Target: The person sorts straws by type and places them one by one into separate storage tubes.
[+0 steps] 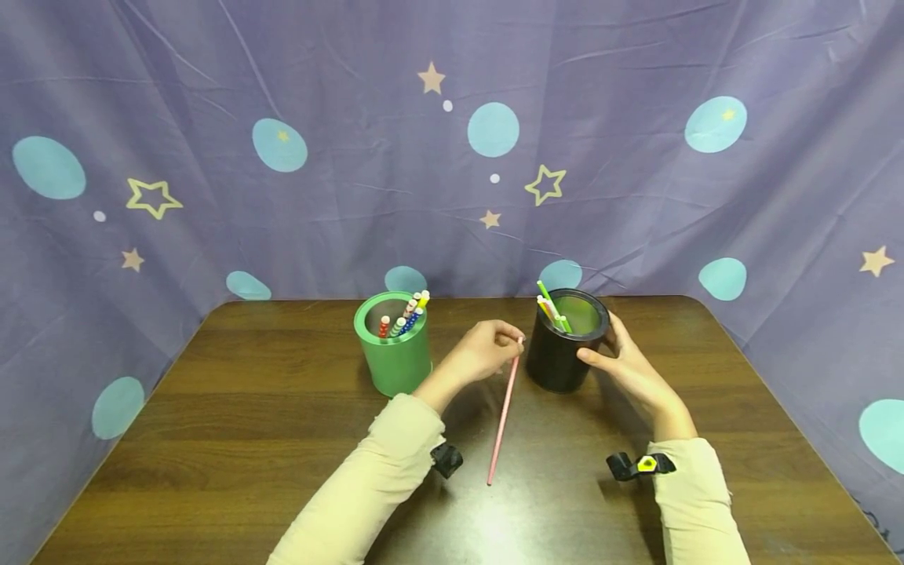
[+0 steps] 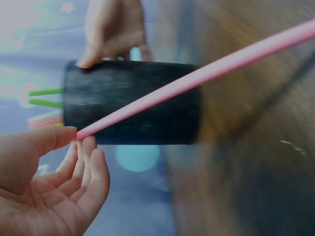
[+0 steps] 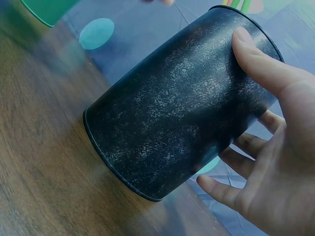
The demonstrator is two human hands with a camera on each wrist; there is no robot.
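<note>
My left hand (image 1: 487,349) pinches a thin pink straw (image 1: 504,420) near its upper end, between thumb and fingertips. The straw slants down toward the front of the table, just left of a black cylindrical holder (image 1: 558,361). Around the holder's right side my right hand (image 1: 628,369) grips, thumb on the near wall below the rim and fingers at the back, as the right wrist view shows. Several straws (image 1: 551,308), green, yellow and pale, lean at the left of the holder's mouth. In the left wrist view, the pink straw (image 2: 197,76) crosses in front of the black holder (image 2: 123,88).
A green cylindrical holder (image 1: 399,365) stands on the left, behind my left forearm, with several patterned straws (image 1: 404,320) in it. Both holders are near the back of the brown wooden table (image 1: 247,439). Behind the table hangs a purple cloth (image 1: 367,180) with stars and dots.
</note>
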